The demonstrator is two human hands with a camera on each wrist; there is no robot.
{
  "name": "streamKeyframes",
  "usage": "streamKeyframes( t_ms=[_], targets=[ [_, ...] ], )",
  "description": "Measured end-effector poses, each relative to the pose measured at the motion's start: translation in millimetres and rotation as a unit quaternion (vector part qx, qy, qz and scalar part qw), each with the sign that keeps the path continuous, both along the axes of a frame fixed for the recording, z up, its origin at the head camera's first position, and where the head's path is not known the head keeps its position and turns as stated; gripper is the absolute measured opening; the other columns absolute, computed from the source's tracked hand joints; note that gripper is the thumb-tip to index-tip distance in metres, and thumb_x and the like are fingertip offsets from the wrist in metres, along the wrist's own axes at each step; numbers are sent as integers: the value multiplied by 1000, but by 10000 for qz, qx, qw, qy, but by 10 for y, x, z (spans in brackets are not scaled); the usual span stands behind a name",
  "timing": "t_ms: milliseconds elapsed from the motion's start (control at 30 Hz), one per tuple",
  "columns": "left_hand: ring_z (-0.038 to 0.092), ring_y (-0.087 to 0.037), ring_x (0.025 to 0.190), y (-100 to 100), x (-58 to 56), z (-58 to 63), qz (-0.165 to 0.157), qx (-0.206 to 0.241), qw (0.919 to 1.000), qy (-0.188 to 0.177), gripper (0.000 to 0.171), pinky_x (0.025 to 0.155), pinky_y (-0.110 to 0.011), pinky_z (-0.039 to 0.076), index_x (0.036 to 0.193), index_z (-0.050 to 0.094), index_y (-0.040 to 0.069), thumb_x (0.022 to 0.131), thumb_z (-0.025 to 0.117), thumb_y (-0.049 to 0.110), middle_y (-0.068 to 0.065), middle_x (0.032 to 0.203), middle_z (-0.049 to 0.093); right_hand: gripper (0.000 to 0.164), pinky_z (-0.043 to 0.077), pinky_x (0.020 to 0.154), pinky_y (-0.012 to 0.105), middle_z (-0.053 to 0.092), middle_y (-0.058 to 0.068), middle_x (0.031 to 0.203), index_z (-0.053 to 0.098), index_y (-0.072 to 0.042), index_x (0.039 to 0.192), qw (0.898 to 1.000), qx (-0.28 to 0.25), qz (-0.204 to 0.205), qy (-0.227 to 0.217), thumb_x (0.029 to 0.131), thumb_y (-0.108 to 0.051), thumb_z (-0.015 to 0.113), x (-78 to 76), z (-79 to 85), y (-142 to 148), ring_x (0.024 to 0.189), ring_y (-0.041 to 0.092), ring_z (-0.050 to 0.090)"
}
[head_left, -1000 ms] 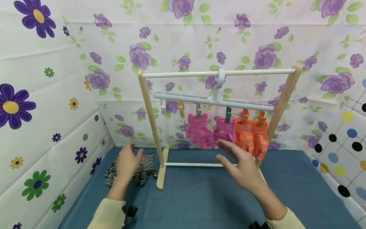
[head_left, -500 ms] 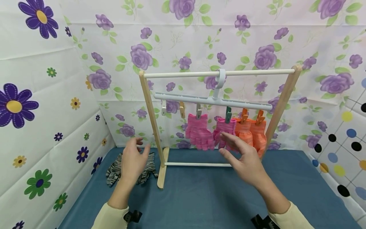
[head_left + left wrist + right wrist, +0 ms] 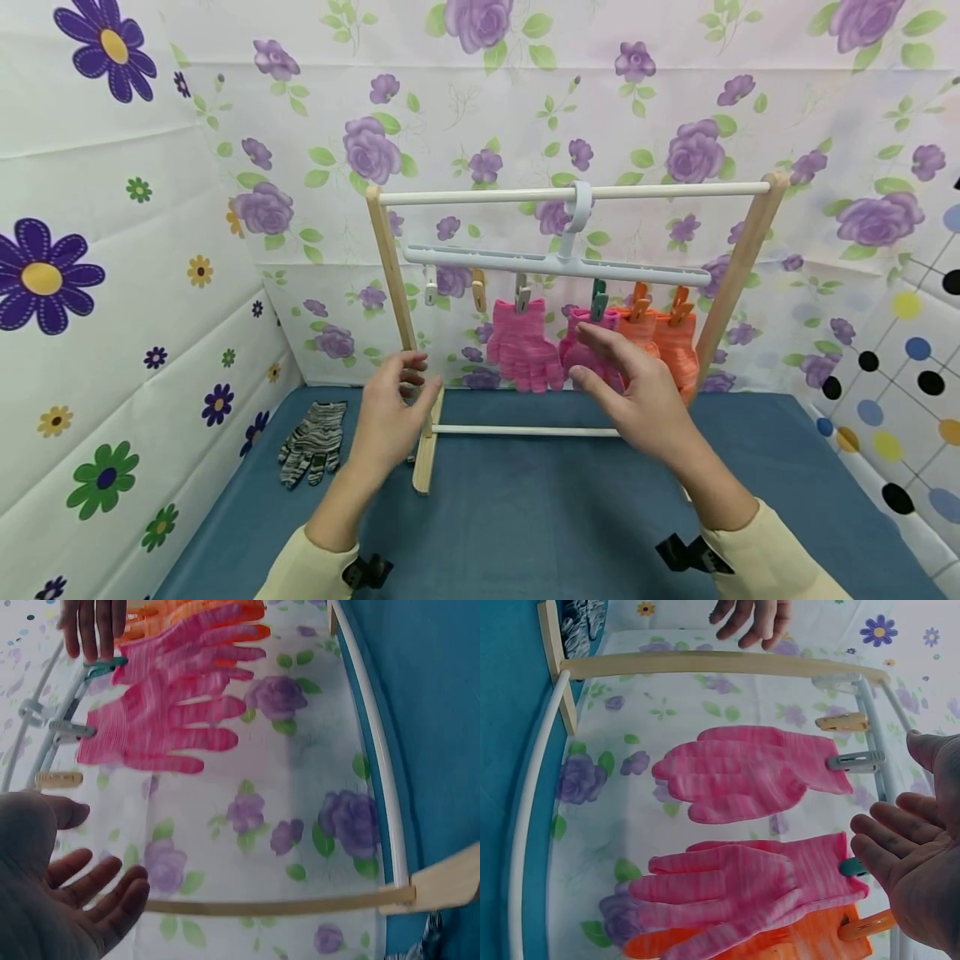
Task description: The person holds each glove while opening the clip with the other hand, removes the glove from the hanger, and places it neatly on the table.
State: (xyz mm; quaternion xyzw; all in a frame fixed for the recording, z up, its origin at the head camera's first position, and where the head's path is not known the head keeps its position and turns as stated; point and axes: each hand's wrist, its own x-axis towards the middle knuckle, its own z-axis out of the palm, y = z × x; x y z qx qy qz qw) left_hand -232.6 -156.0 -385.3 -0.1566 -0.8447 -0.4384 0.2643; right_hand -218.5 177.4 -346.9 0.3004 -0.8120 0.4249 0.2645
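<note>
My left hand (image 3: 390,421) is in the air by the rack's left post, fingers loosely curved, holding nothing. My right hand (image 3: 641,404), also holding nothing, hovers before the hanging gloves with fingers extended. A pale hanger (image 3: 487,257) hooks over the rack's top rod (image 3: 465,197). From its clothespins hang a pink glove (image 3: 742,772), another pink glove (image 3: 727,881) and two orange gloves (image 3: 678,354). A white clothespin (image 3: 431,286) and a yellowish clothespin (image 3: 478,292) on the left hold nothing. On the table lies a black-and-grey striped glove (image 3: 315,442); another is mostly hidden behind my left hand.
The wooden rack stands on a blue cloth (image 3: 517,517), with a lower white rod (image 3: 525,431) near the table. Flowered sheets (image 3: 480,108) enclose the back and left, and a dotted sheet (image 3: 892,417) the right.
My left hand has moved right, away from above the striped gloves to the rack's left post. My right hand has risen slightly in front of the second pink glove.
</note>
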Motion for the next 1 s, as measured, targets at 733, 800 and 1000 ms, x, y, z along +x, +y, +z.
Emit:
streamKeyframes(
  t_ms=[733, 800, 1000],
  targets=[
    [58, -26, 136, 558, -382, 120, -1478, 682, 9851, -551, 61, 112, -47, 47, 157, 46, 11, 106, 71, 32, -7, 151, 55, 60, 48, 110, 47, 53, 10, 158, 48, -6, 158, 9981, -114, 375, -475, 105, -20, 72, -217, 303, -216, 144, 27, 53],
    [58, -28, 136, 586, -431, 121, -1542, 749, 9835, -575, 62, 111, -48, 48, 157, 46, 9, 105, 71, 31, -9, 152, 56, 61, 46, 111, 48, 51, 11, 159, 47, -5, 159, 9977, -94, 408, -537, 105, -21, 72, -245, 316, -238, 145, 28, 51],
    [61, -31, 132, 679, -564, 117, -1829, 1008, 9763, -565, 61, 108, -51, 49, 156, 48, 6, 105, 72, 27, -13, 150, 58, 67, 44, 115, 46, 47, 9, 162, 43, -7, 161, 9962, -76, 413, -765, 106, -31, 71, -320, 345, -294, 149, 25, 46]
  ],
)
